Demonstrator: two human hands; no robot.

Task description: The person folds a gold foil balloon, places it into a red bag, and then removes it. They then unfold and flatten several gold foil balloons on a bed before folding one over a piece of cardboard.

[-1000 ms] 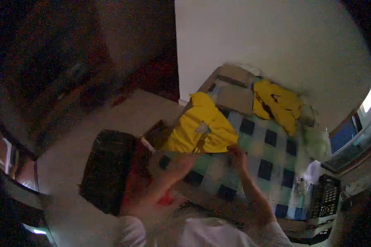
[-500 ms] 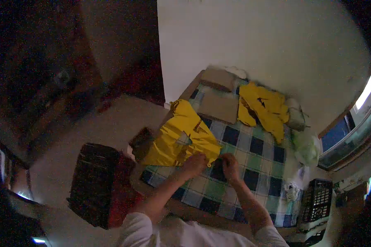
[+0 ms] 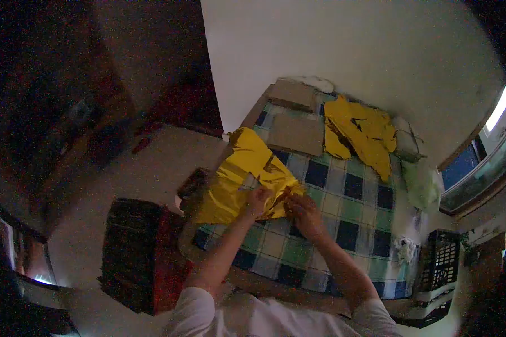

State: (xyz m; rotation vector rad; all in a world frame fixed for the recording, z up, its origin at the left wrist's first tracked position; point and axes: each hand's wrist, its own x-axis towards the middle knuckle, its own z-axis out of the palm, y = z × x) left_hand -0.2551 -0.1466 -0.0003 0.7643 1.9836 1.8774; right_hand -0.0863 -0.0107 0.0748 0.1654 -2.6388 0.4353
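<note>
A shiny yellow sheet [image 3: 242,159] lies spread over the left side of a bed with a checked blue, green and white cover [image 3: 316,174]. At the near edge of that sheet, my left hand [image 3: 257,203] is closed on the material. My right hand [image 3: 303,212] touches its crumpled near right corner; the fingers are blurred and partly hidden against the foil. Farther back on the bed is a second crumpled yellow sheet [image 3: 365,135], apart from both hands.
Two flat brown boxes [image 3: 295,135] lie at the back of the bed. Along the right side are a pale green bag [image 3: 419,185] and a black crate [image 3: 443,258]. A dark suitcase [image 3: 129,253] stands at left, and a pale wall [image 3: 331,45] rises behind.
My left hand has shifted up and left over the near yellow sheet. My right hand has moved left onto its corner, which is now more bunched. The view has shifted slightly.
</note>
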